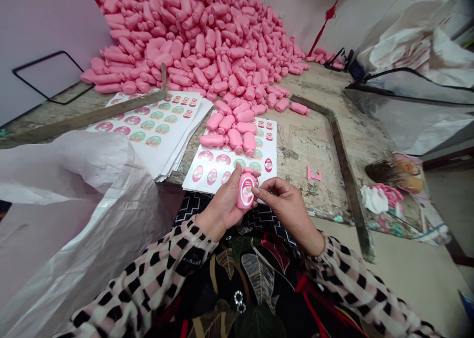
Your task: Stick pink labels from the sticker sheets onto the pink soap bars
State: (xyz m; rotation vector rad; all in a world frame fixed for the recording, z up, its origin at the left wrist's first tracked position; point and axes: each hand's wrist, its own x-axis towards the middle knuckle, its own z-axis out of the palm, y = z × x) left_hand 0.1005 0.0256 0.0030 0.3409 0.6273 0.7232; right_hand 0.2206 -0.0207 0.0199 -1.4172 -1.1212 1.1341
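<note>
My left hand (224, 199) is wrapped round a small pink bottle (242, 200), held upright over my lap at the table edge. An oval label (247, 190) with a dark pink border sits on the bottle's front. The fingers of my right hand (285, 202) are pinched together at the label's right edge; whether they grip the label or only press it I cannot tell. Just beyond my hands lies a white sheet of oval stickers (200, 172), pink and green, with several loose pink bottles (234, 139) resting on its upper part.
A large heap of pink bottles (207, 46) fills the back of the table. Stacked sticker sheets (174, 145) lie to the left beside a translucent plastic bag (92, 219). Metal bars (342, 155) border the worktop (299, 135). A brush (385, 171) and scraps lie at right.
</note>
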